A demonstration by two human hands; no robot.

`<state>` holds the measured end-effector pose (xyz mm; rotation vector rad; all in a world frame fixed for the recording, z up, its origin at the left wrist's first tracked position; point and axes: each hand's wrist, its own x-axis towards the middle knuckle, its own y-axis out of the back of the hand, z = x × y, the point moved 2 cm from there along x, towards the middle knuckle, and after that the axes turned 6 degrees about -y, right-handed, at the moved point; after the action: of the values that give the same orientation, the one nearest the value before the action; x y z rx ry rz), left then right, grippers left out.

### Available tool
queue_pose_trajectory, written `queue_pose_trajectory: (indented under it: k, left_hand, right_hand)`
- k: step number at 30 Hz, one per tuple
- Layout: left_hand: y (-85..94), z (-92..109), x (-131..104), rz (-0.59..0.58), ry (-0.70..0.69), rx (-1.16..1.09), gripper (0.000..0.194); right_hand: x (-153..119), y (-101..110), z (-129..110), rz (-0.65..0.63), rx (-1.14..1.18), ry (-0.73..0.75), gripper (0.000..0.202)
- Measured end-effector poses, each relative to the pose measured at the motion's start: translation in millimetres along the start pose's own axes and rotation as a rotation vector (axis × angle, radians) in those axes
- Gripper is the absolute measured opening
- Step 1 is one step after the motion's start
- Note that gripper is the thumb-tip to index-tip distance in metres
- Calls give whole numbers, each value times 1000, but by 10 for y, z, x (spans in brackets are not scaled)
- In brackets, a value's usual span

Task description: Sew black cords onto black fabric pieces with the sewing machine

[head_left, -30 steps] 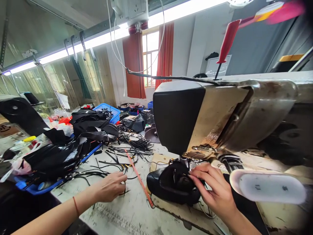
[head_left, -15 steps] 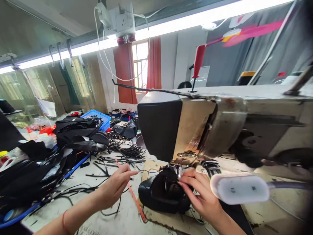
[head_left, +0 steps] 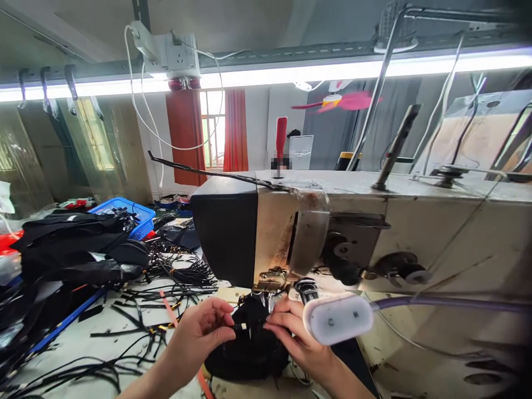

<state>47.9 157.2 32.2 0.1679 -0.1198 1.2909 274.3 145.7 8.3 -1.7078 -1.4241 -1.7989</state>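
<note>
A black fabric piece (head_left: 249, 360), rounded and bulky, lies under the head of a sewing machine (head_left: 274, 227). My left hand (head_left: 201, 335) is at its left side, thumb and fingers pinching a small black strip with a white end (head_left: 241, 327). Close to the needle area, my right hand (head_left: 297, 332) has its fingertips closed on the black fabric, near the presser foot. The fingers and the machine head hide the exact spot of the needle. A lit white lamp (head_left: 341, 320) sits just beside my right hand.
Bundles of black cords (head_left: 178, 269) and loose strips lie on the table to the left. Beyond them are heaped black pieces (head_left: 78, 244) and a blue basket (head_left: 141, 219). A coral-coloured strip (head_left: 168, 307) runs past my left hand. A red-handled screwdriver (head_left: 281, 136) stands on the machine.
My left hand has moved from beside the machine to the black fabric and now pinches a small strip. My right hand stays by the presser foot. The view has turned to the right.
</note>
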Motion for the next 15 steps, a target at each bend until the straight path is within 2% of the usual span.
queue_pose_trajectory:
  k: [5, 7, 9, 13, 15]
  left_hand:
    - [-19, -52, -8, 2, -50, -3, 23]
    - [-30, -62, -14, 10, -129, 54, 20]
    - [-64, -29, -9, 23, -328, 207, 17]
    - [-216, 113, 12, -43, -956, 523, 18]
    - [-267, 153, 41, -111, -1138, 592, 20]
  right_hand:
    - [-10, -6, 13, -35, 87, -65, 6]
    - [4, -1, 5, -47, 144, -127, 8]
    - [34, 13, -26, -58, 196, -168, 10]
    - [82, 61, -96, -68, 274, -158, 12]
    - [59, 74, -77, -91, 279, -159, 13]
